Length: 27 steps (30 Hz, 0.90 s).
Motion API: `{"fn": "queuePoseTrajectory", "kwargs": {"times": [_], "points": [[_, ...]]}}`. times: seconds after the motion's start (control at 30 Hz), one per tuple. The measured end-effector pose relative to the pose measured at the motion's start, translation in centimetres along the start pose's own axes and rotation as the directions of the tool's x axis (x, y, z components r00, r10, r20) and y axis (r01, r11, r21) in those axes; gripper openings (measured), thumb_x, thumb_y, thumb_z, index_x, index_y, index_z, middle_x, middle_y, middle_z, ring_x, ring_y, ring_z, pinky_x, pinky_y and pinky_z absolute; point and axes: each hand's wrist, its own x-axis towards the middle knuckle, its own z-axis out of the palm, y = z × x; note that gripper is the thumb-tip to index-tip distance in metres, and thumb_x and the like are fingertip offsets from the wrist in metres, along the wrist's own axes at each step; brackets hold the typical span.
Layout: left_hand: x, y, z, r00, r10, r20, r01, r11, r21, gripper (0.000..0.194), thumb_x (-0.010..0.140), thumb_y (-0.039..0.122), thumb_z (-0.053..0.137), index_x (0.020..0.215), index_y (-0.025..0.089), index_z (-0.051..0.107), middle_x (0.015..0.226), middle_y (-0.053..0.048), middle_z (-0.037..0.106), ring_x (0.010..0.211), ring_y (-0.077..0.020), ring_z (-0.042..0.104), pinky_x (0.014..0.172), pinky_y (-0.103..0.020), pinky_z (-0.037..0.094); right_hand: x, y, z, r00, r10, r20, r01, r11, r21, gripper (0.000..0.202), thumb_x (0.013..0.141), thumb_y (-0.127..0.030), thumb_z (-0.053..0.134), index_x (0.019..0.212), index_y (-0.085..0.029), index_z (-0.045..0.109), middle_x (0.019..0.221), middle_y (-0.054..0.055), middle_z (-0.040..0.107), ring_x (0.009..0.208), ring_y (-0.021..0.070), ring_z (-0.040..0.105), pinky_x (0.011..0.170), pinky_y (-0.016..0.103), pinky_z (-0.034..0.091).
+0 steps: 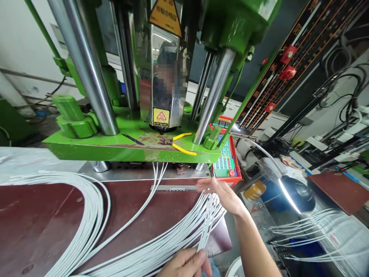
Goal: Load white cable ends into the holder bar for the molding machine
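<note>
Far left: thick loop of white round cables [95,207] lies curved on the dark red bench [43,215]. Above it, the green metal machine base [100,148] spans toward the centre, steel columns [83,65] rising from it. On the base, a slim black tool [133,139] lies left of the pliers with yellow handles [184,149]. A few thin white strands [148,198] run up from the bench to beneath the base.

Lower centre: your left hand [184,263] is closed, thumb and fingers pinching several white cables [205,231]. Their upper ends reach toward your other hand, beside a wide fan of white cables [170,232] sweeping up from lower left.

Your right hand [223,194] is open, fingers extended leftward over the cable ends; you hover or touch there, cannot tell which. Just behind it: red-framed control panel [235,159]. Farther right, a lit black lamp [298,194] above more white cables [311,227].
</note>
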Motion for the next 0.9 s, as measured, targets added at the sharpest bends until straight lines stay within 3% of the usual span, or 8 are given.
{"fn": "queuePoseTrajectory", "kwargs": {"times": [0.07, 0.27, 0.4, 0.5, 0.63, 0.73, 0.83, 0.9], "points": [[0.5, 0.1, 0.4, 0.999, -0.033, -0.037, 0.028, 0.991, -0.133, 0.062, 0.076, 0.072, 0.045, 0.073, 0.013, 0.067, 0.045, 0.002, 0.048, 0.043, -0.0088, 0.035, 0.048, -0.023, 0.023, -0.2, 0.5, 0.5, 0.989, 0.019, 0.148, -0.040, 0.989, 0.139, 0.058, 0.097, -0.056, 0.030, 0.106, -0.011, 0.066, 0.098, 0.013, 0.069, 0.091, 0.0238, 0.066, 0.079, 0.038, 0.052], [2.4, 2.3, 2.1, 0.997, -0.009, -0.082, -0.039, 0.822, -0.568, 0.048, 0.065, 0.061, 0.062, 0.081, 0.016, 0.060, 0.045, 0.002, 0.054, 0.031, -0.0095, 0.040, 0.035, -0.021, 0.025, -0.5, 0.4, 2.9, 0.966, -0.023, 0.258, -0.025, 0.984, 0.179, 0.052, 0.098, -0.051, 0.035, 0.108, -0.010, 0.066, 0.102, 0.015, 0.068, 0.095, 0.0237, 0.065, 0.082, 0.038, 0.052], [2.6, 3.1, 2.0, 0.993, 0.023, -0.112, -0.082, 0.826, -0.557, 0.045, 0.069, 0.057, 0.064, 0.083, 0.015, 0.058, 0.046, 0.003, 0.053, 0.030, -0.0067, 0.038, 0.032, -0.019, 0.025, -0.3, 0.2, 2.0, 0.980, -0.044, 0.193, 0.014, 0.988, 0.156, 0.051, 0.098, -0.052, 0.035, 0.119, -0.013, 0.060, 0.114, 0.014, 0.064, 0.105, 0.0234, 0.061, 0.088, 0.038, 0.049], [2.4, 3.0, 1.9, 0.991, 0.038, -0.132, -0.106, 0.823, -0.558, 0.043, 0.071, 0.056, 0.063, 0.082, 0.015, 0.058, 0.048, 0.002, 0.054, 0.031, -0.0076, 0.041, 0.033, -0.019, 0.029, -0.5, 0.0, 1.6, 0.927, 0.033, 0.374, -0.065, 0.995, 0.074, 0.053, 0.096, -0.056, 0.035, 0.121, -0.016, 0.060, 0.114, 0.011, 0.065, 0.105, 0.0231, 0.061, 0.089, 0.037, 0.049], [2.6, 2.6, 1.8, 0.983, 0.065, -0.172, -0.155, 0.796, -0.585, 0.040, 0.069, 0.053, 0.066, 0.078, 0.015, 0.056, 0.052, 0.001, 0.056, 0.032, -0.0087, 0.044, 0.032, -0.020, 0.031, -0.7, -0.6, 2.0, 0.925, 0.070, 0.373, -0.044, 0.996, -0.077, 0.054, 0.094, -0.059, 0.036, 0.127, -0.021, 0.056, 0.120, 0.008, 0.063, 0.110, 0.0218, 0.058, 0.091, 0.033, 0.047], [2.3, 2.2, 1.3, 0.979, 0.085, -0.187, -0.178, 0.805, -0.565, 0.038, 0.072, 0.051, 0.065, 0.080, 0.014, 0.057, 0.054, 0.000, 0.058, 0.034, -0.0091, 0.045, 0.033, -0.020, 0.030, -0.1, -1.0, 2.5, 0.868, 0.065, 0.492, -0.006, 0.993, -0.119, 0.056, 0.096, -0.058, 0.031, 0.122, -0.017, 0.060, 0.112, 0.009, 0.067, 0.103, 0.0200, 0.062, 0.086, 0.030, 0.049], [1.2, 2.2, 0.3, 0.951, 0.092, -0.295, -0.240, 0.821, -0.519, 0.041, 0.075, 0.053, 0.063, 0.086, 0.015, 0.057, 0.056, 0.001, 0.057, 0.037, -0.0088, 0.044, 0.037, -0.022, 0.033, 1.7, -1.1, 3.1, 0.953, -0.007, 0.302, 0.099, 0.952, -0.291, 0.048, 0.100, -0.049, 0.030, 0.112, -0.017, 0.064, 0.105, 0.006, 0.068, 0.096, 0.0173, 0.063, 0.085, 0.029, 0.047], [0.1, 2.7, -0.5, 0.906, 0.104, -0.410, -0.311, 0.823, -0.476, 0.037, 0.078, 0.051, 0.062, 0.089, 0.016, 0.055, 0.059, 0.002, 0.056, 0.042, -0.0093, 0.045, 0.044, -0.024, 0.039, 3.2, -0.6, 3.8, 0.986, -0.074, 0.149, 0.146, 0.816, -0.559, 0.036, 0.098, -0.044, 0.042, 0.111, -0.019, 0.063, 0.106, 0.005, 0.067, 0.100, 0.0187, 0.060, 0.087, 0.030, 0.044]]}}
